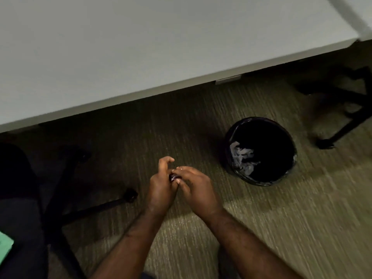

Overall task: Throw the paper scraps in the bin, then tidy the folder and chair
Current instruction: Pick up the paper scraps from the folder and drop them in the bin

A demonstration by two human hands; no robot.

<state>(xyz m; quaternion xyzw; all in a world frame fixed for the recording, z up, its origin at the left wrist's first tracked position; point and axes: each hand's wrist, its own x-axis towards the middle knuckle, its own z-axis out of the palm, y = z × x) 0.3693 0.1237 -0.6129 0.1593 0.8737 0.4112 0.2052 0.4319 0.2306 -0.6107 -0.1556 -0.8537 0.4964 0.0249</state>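
Observation:
My left hand (161,188) and my right hand (196,188) meet above the carpet, left of the bin. Between their fingers sits a small pale paper scrap (173,177), mostly hidden; both hands pinch it, and my left index finger is lifted. The black round bin (231,137) with a black liner stands on the floor to the right, with crumpled grey paper (241,158) inside. A black office chair (18,170) is at the left, its wheeled base (128,195) reaching toward my hands. A corner of a green folder (6,246) shows at the lower left edge.
A white table (161,43) fills the top of the view, its front edge running diagonally above the bin. A second chair's black base (346,117) stands at the far right. Grey-green carpet (281,228) lies around the bin and my hands.

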